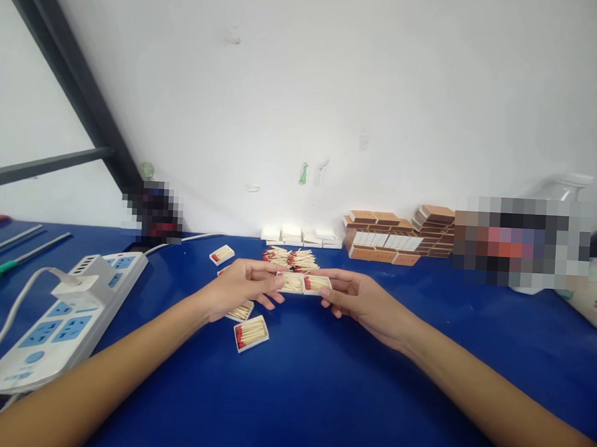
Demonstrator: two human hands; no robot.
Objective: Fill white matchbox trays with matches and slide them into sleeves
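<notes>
My left hand (240, 284) is closed on a small white matchbox tray (291, 282) with matches in it. Pinched between the fingers and thumb of my right hand (367, 300) is another matchbox tray (316, 284), with red match heads showing. The two trays meet end to end, or nearly so. Just behind them lies a heap of loose matches (297, 258). Beside and below my left hand are more filled trays: one in full view (251, 334), one partly covered by the hand (241, 310), and one farther back (221, 253).
White trays (302, 236) are stacked against the wall, with brown matchboxes (398, 239) piled to their right. A power strip (67, 325) with a plugged-in white cable lies at left, near green-handled tools (21, 262). A tissue pack (592, 292) sits at far right.
</notes>
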